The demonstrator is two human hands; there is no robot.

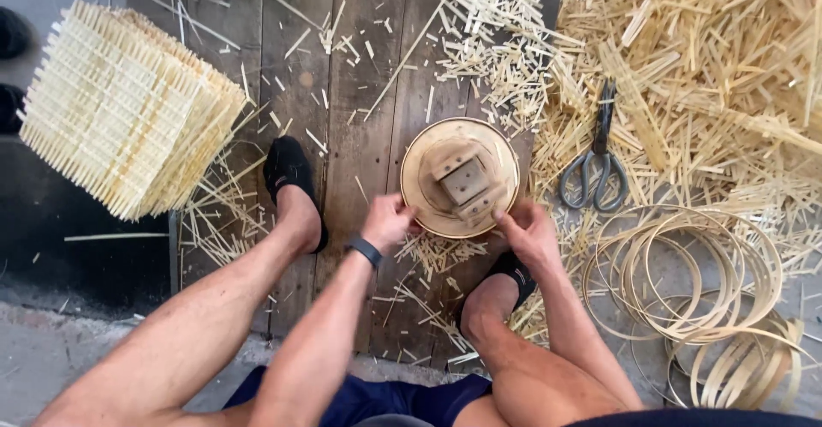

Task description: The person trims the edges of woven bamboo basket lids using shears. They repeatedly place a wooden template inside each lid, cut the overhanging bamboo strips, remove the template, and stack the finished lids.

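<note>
The round woven bowl [460, 178] is sitting rim-down on the plank floor [360, 93] between the person's feet, directly ahead of both hands. The left hand [387, 220] is gripping its near-left rim; the right hand [527, 231] is pinching the near-right rim. A wooden block [465, 180] is resting on top. Scissors [597, 160] are lying to the right.

Scissors [597, 163], woven mat stack [128, 110], hoop coils [693, 290]

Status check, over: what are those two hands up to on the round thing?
Left hand and right hand both grip the round bamboo form's rim. Wooden block on top. Scissors lie right, untouched. Nothing in the way.
</note>
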